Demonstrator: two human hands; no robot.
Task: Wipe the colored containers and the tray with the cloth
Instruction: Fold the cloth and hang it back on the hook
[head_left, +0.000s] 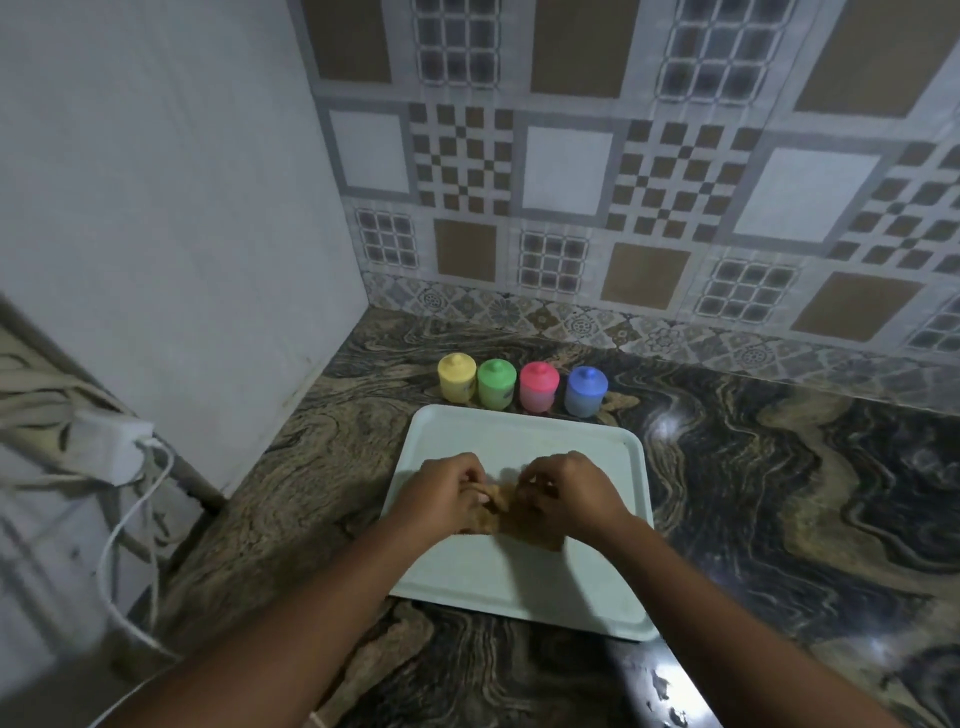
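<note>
The fingers (470, 472) of the left hand (447, 491) are curled inward and are closed on the left part of the cloth (524, 530). The fingers (540, 475) of the right hand (569, 488) are likewise curled and pinch the right part of the same cloth. Both sets of fingertips are turned toward each other, close together, with bunched brown fabric between them. The exact grip of each finger cannot be told, as the frame is blurred there.

The cloth is held between and beneath the two hands, and its lower edge lies on the tray (519, 431). It sits at about the middle of the tray, slightly to the left side. The tray is pale and rectangular with rounded corners and a raised rim, and it is laid flat on the counter (779, 493).

Four lidded containers are set in a row on the counter just behind the far edge of the tray, off the tray and well apart from the fingers. From left to right they are noted as the yellow container (456, 378), the green container (496, 383), the pink container (539, 387) and the blue container (586, 391). All stand upright, close side by side, with knobbed lids on.

The counter is dark with a swirled stone pattern. A patterned tiled wall (571, 182) is seen behind it. At the far left, a white adapter (111, 452) with a white cable (117, 545) is noted.
</note>
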